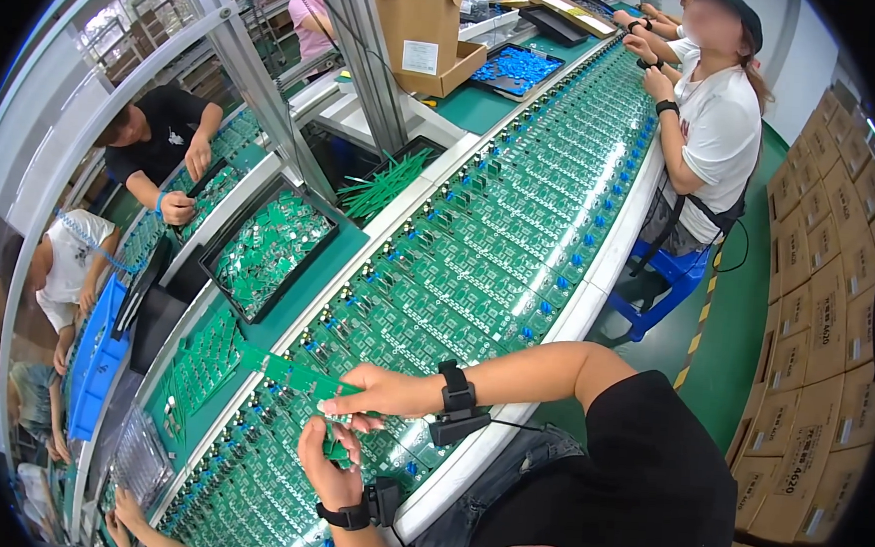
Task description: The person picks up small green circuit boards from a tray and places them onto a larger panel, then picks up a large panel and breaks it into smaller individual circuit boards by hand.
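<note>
My right hand point(386, 391) is closed on the end of a green circuit board strip point(293, 373), which points left over the rows of boards. Just below it, my left hand point(328, 465) is curled with its palm toward me. Small green circuit boards point(342, 455) show between its fingers. Both hands hover close together above the long line of green circuit boards point(447, 274), which carry blue and dark upright parts along their edges. Each wrist wears a black strap with a small box on it.
Left of the line stand a black tray point(271, 248) of small boards and a pile of green board panels point(202, 359). Green strips point(388, 185) lie farther back, near a cardboard box point(427, 42) and a tray of blue parts point(515, 70). Co-workers sit around; stacked cartons point(820, 327) line the right.
</note>
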A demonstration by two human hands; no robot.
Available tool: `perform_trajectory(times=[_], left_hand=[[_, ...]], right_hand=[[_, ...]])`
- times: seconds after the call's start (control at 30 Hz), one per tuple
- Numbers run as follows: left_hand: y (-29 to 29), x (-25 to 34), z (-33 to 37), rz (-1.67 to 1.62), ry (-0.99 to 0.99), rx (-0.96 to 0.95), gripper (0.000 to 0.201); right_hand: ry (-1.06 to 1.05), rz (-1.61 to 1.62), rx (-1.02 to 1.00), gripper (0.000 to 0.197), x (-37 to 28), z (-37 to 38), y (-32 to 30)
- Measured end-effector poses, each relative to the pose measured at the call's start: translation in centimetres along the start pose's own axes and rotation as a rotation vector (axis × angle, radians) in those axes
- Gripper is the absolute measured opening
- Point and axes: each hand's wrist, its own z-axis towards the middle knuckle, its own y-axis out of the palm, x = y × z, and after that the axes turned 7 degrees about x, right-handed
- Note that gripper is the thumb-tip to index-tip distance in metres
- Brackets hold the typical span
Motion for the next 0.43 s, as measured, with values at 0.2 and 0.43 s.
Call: perform_trajectory(times=[0.2, 0.43], left_hand=[[0.0, -0.6, 0.2, -0.204, -0.326, 0.054, 0.022], [0.3, -1.2, -0.3, -0.214, -0.371, 0.187, 0.028]], right_hand=[[-0.316, -0.405, 0.159, 0.032, -0.7, -0.2, -0.6], [-0.764, -1.138, 0.093, 0.033, 0.8, -0.4, 0.4]])
